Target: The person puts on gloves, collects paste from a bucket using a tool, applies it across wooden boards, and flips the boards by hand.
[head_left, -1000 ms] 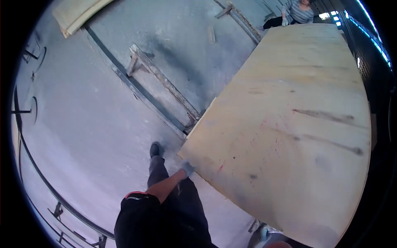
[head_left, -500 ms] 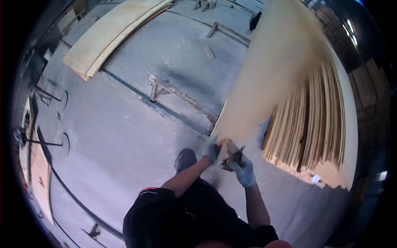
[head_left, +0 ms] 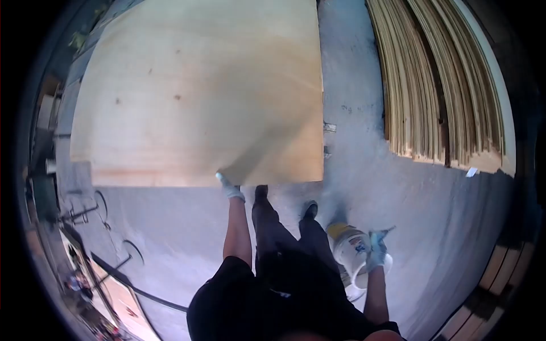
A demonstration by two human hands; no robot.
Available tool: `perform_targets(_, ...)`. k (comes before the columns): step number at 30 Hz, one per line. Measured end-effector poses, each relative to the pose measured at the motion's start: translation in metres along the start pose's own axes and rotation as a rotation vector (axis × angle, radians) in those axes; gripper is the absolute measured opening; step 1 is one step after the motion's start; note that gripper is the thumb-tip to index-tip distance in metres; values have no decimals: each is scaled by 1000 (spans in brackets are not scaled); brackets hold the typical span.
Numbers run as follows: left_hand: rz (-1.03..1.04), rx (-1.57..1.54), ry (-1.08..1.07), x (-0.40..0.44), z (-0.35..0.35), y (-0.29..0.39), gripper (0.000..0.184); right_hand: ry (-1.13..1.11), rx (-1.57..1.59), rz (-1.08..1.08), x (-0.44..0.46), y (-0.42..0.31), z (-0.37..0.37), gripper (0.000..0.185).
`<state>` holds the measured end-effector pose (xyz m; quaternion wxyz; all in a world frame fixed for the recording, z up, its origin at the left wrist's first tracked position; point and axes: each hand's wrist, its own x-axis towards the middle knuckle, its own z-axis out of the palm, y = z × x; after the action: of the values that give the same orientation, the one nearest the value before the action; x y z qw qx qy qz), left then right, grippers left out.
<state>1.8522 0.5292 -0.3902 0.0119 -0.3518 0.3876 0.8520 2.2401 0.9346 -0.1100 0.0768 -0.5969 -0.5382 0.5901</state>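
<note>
A wide, pale wooden sheet (head_left: pixel 205 96) with a few dark knots lies flat in front of me. My left hand (head_left: pixel 230 186), in a light glove, is at the sheet's near edge with its fingertips on the top face; its grip is hard to make out. My gloved right hand (head_left: pixel 377 250) is out to the right, closed around a thin tool (head_left: pixel 389 230) whose shape is unclear. Below and beside that hand stands a white bucket (head_left: pixel 354 256) with a yellow part at its top left.
A tall stack of thin wooden sheets (head_left: pixel 421 85) stands at the upper right. Metal stands (head_left: pixel 85 213) and a curved dark rail (head_left: pixel 165 302) are at the left. More boards (head_left: pixel 496 267) lie at the lower right. Grey floor (head_left: pixel 170 227) surrounds my feet.
The tilted sheet now lies flat before me. My left hand has moved left along its edge, while my right hand has moved away to the right, over the bucket, still holding the tool.
</note>
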Motion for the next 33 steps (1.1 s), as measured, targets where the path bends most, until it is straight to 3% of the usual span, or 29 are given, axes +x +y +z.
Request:
perform_targets(1, -49, -28, -46, 31, -23, -5, 88, 7, 234, 107, 0, 13, -3, 40)
perform_targets(2, -104, -59, -89, 56, -38, -16, 90, 87, 263, 125, -5, 13, 4, 40)
perform_targets(3, -167, -67, -111, 74, -51, -28, 90, 20, 348, 19, 0, 33, -1, 41)
perform_targets(5, -304, -81, -151, 107, -75, -53, 89, 256, 305, 171, 10, 52, -3, 36)
perform_targets(8, -590, 26, 299, 117, -111, -84, 83, 80, 517, 67, -17, 27, 23, 34)
perform_targets(10, -667, 529, 322, 108, -135, -113, 81, 74, 598, 73, -24, -2, 47, 32)
perform_targets(11, -678, 778, 295, 107, -136, -124, 80, 136, 585, 43, -24, -10, 58, 28)
perform_targets(15, -858, 1129, -233, 71, -112, -131, 49, 243, 620, -60, -36, -9, 45, 20)
perform_targets(17, -958, 1134, -280, 51, -88, -122, 43, 275, 658, -108, -42, 23, 6, 11)
perform_targets(18, -980, 1176, -343, 52, -79, -121, 45, 413, 695, -57, -49, 26, -4, 8)
perform_targets(20, -1008, 1252, -448, 63, -57, -116, 50, 577, 725, -18, -58, 35, -29, 9)
perform_targets(22, -878, 1376, -490, 55, -14, -95, 63, 646, 724, -50, -68, 62, -58, 11)
perform_targets(25, -750, 1456, -546, 49, 29, -70, 71, 746, 851, 149, -83, 118, -112, 12)
perform_targets(29, -610, 1553, -578, 3, 63, -37, 74, 662, 1042, 61, -70, 210, -191, 17)
perform_targets(33, -538, 1524, -552, -75, 39, -22, 71, 718, 1260, 61, -11, 275, -268, 15)
